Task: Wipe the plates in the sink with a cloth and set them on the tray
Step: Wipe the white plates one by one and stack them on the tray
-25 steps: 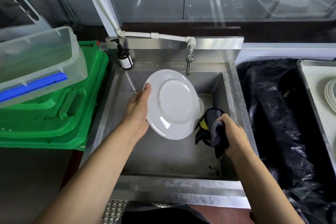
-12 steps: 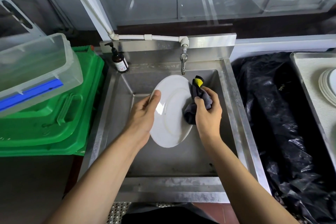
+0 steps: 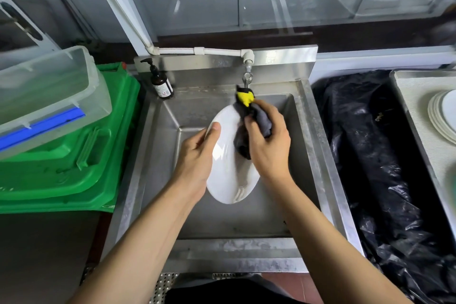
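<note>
Holding the plate up on edge over the sink makes sense to me here: tilted like that, its face turns toward the cloth and any drips fall straight into the basin instead of onto the bench. My left hand grips the rim from the left, thumb hooked over the top edge and fingers behind, so the plate hangs clear of the sink floor. My right hand is bunched around the cloth and presses it against the upper right part of the plate. The plate is plain white, glossy, round with a shallow well, and it looks slippery, so I'd guess that rim grip matters. The cloth is dark grey and soft, wadded up, with a bright yellow bit poking out at the top just under the tap. The sink is brushed steel, scuffed and dull. A brown pump bottle stands at its back left corner. Off to the right, past black crinkly plastic, sits the tray with a stack of white plates, which I take to be where this one goes once it's wiped.
</note>
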{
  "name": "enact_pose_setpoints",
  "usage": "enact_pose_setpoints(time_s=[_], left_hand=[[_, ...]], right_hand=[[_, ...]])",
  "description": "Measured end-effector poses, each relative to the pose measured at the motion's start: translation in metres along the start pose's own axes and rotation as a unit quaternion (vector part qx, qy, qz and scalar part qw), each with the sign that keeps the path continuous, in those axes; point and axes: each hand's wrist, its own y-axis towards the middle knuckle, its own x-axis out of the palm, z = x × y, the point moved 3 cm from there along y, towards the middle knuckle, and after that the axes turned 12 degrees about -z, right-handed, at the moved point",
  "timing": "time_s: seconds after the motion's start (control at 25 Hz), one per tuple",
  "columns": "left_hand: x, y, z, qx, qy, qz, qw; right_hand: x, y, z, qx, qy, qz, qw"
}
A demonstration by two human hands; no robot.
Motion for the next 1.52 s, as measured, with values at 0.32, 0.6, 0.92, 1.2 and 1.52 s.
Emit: enact_pose_setpoints(time_s=[0.32, 0.6, 0.92, 1.2, 1.52], left_hand=[[0.009, 0.004, 0.000, 0.012, 0.027, -0.003, 1.000], [-0.004, -0.004, -0.004, -0.019, 0.030, 0.028, 0.999], [0.000, 0.001, 0.005, -0.004, 0.036, 0.010, 0.999], [-0.007, 0.002, 0.001, -0.004, 0.007, 0.016, 1.000], [0.002, 0.011, 0.000, -0.031, -0.030, 0.047, 0.998]], right_hand=[[0.032, -0.032, -0.015, -0.016, 0.130, 0.014, 0.991], [0.005, -0.002, 0.016, 0.145, 0.116, 0.069, 0.980], [0.023, -0.020, -0.024, -0.082, 0.035, 0.007, 0.996], [0.004, -0.014, 0.025, 0.159, 0.111, 0.081, 0.978], [0.034, -0.034, -0.023, -0.111, 0.011, -0.015, 0.994]])
